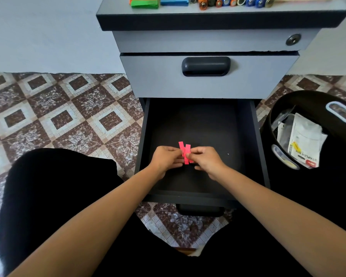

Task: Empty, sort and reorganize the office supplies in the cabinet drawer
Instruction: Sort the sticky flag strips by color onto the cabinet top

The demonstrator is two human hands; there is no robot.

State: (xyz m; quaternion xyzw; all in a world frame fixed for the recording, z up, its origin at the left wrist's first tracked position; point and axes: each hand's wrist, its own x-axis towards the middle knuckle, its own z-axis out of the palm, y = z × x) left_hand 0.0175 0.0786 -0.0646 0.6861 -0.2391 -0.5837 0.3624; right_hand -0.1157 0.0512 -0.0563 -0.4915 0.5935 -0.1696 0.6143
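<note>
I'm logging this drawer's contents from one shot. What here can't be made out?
Head view only:
The pink paper strips: the left hand and right hand pinch them, fingers hiding their count.
The coloured cylinders on the grey cabinet top: cut off by the upper edge.
The open black drawer: rear hidden beneath the grey drawer above.

**A:** Two bare forearms come in from the bottom corners and angle inward towards each other.

**B:** And they meet in the middle. The left hand (166,159) is knuckles-up with its fingers curled inward. Thumb and fingertips pinch the thin bright-pink paper strips (185,154) from its own side.

**A:** The right hand (207,159) mirrors it, back of the hand to the camera and fingers curled. It pinches the same strips from the opposite side.

**B:** The two sets of fingertips are very close, nearly touching. Both wrists run fairly straight and sit level with each other.
</note>
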